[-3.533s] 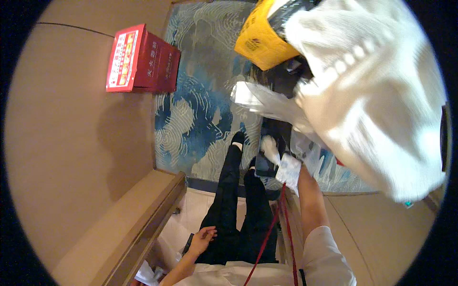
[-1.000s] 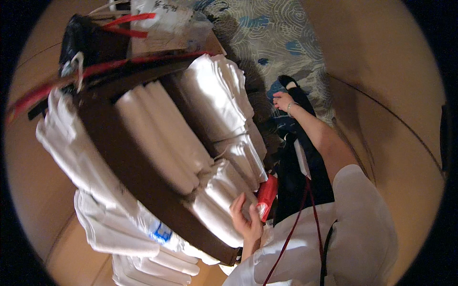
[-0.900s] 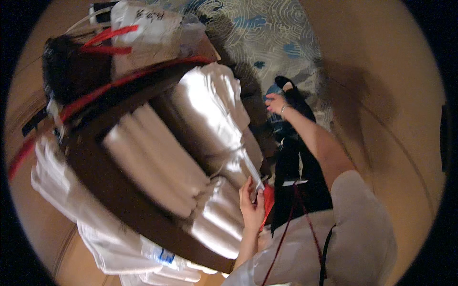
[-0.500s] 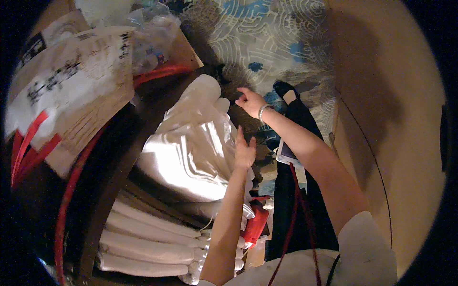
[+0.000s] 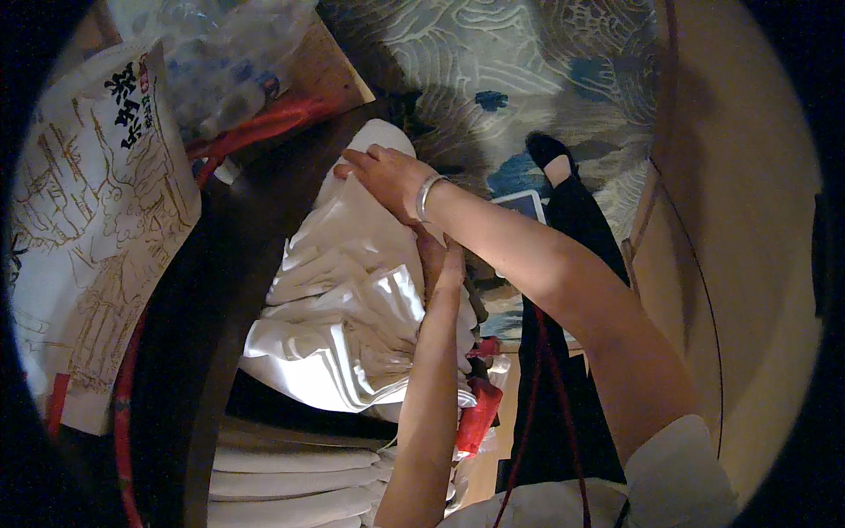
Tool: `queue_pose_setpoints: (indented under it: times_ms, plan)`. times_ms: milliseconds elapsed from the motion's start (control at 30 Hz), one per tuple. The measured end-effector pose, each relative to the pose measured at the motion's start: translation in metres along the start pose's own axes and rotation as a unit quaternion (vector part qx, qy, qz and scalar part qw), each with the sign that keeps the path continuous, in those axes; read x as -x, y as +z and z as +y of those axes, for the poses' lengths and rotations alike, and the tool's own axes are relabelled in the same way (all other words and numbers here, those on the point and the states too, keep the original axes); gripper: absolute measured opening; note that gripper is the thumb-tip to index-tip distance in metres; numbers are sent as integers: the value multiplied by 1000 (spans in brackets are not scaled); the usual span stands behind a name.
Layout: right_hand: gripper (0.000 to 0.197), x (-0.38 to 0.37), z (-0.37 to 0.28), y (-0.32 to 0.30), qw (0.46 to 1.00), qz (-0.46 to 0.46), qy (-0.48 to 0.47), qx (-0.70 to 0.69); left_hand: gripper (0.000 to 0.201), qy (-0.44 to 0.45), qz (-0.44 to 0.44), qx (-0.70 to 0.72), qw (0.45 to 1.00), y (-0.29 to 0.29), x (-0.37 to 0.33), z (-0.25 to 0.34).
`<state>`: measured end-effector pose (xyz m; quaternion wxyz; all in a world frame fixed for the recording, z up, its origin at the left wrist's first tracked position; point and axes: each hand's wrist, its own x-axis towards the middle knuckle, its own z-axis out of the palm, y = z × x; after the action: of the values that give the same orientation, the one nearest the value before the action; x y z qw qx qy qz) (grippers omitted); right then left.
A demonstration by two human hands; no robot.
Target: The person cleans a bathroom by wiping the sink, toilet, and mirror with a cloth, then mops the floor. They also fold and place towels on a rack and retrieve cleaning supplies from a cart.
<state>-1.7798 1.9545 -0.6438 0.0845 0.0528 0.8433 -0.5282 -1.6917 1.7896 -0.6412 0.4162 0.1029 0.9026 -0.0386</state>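
Observation:
A loose pile of folded white towels (image 5: 352, 290) lies on a dark surface in front of me, its layers creased. My right hand (image 5: 385, 179), with a silver bracelet at the wrist, reaches over the far end of the pile, its fingers bent round the edge of the top towel. My left hand (image 5: 444, 260) is against the right side of the pile; its fingers are mostly hidden by the cloth and the right forearm. Rolled white towels (image 5: 299, 480) lie nearer to me, in a row.
On the left stands a white bag (image 5: 106, 229) with brown line drawings and dark lettering. Behind it are a clear plastic bag (image 5: 229, 62) and red straps (image 5: 273, 123). A red packet (image 5: 480, 414) sits beside the towels. Patterned carpet (image 5: 493, 53) and a beige panel (image 5: 739, 264) lie beyond.
My right hand has moved left onto the far end of the towels and bent its fingers on the cloth. The left hand has moved slightly up to the pile's side. The view has shifted.

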Motion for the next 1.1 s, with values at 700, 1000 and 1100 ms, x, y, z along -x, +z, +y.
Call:
queue_pose_setpoints:
  times_ms: [700,1000,1100]
  plan:
    - [36,-37,-19,-9,987,-117,-57,-91,55,-34,-42,35,998,-20,5,6]
    - [54,19,-12,-11,987,-88,112,-79,55,-34,-30,11,999,-33,13,18]
    - [75,-1,-16,-2,983,22,169,68,55,-41,-40,33,998,-22,10,10]
